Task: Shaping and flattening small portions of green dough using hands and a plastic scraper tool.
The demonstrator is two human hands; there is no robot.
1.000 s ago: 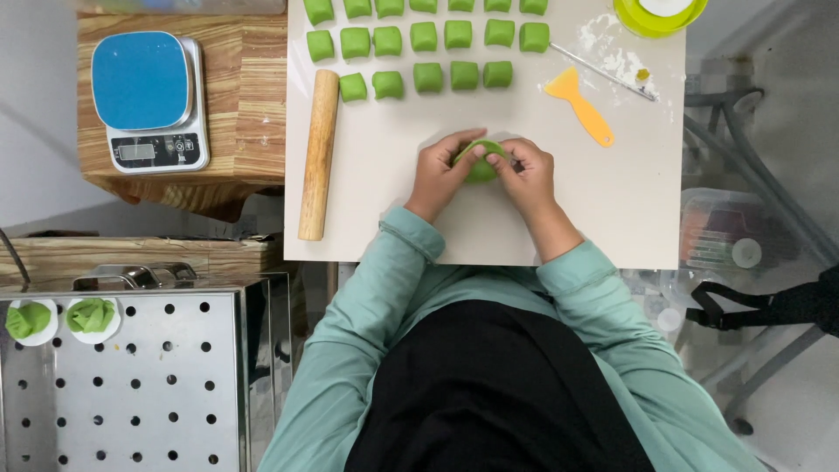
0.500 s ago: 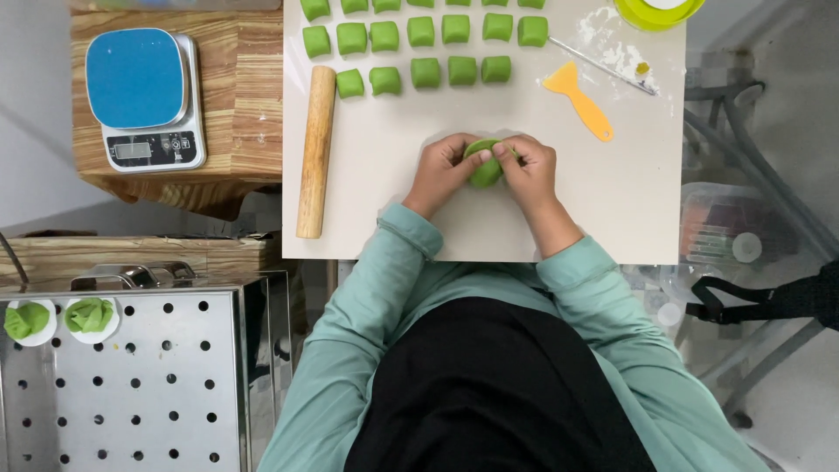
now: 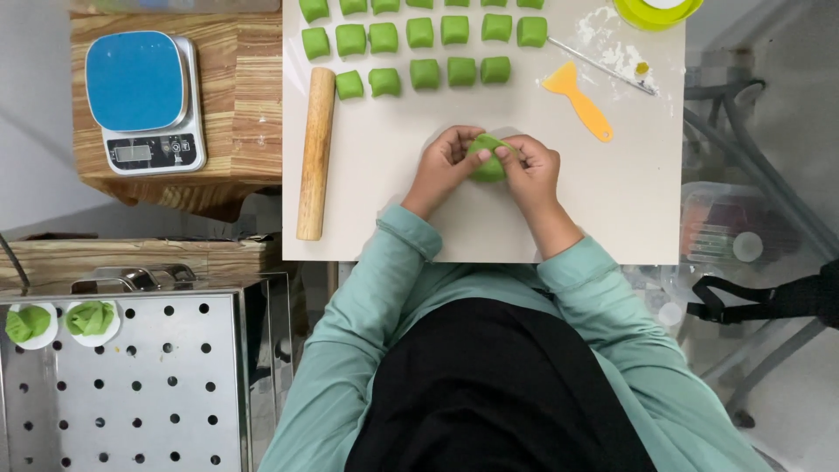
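Both my hands meet over the white work board (image 3: 629, 210). My left hand (image 3: 443, 166) and my right hand (image 3: 528, 168) pinch one green dough piece (image 3: 486, 164) between their fingertips, just above the board. Several cut green dough cubes (image 3: 425, 73) lie in rows at the board's far edge. A wooden rolling pin (image 3: 315, 150) lies lengthwise along the board's left side, apart from my hands.
A yellow scraper (image 3: 578, 105) and a thin metal tool (image 3: 603, 68) lie far right on the board, near a yellow-green bowl (image 3: 657, 10). A blue-topped kitchen scale (image 3: 140, 103) sits on a wooden block. A perforated steel tray (image 3: 122, 385) at lower left carries two shaped green buns (image 3: 61, 320).
My fingers have kept working around the green dough piece, turning and pinching it. The view has shifted slightly; everything else on the board is unmoved.
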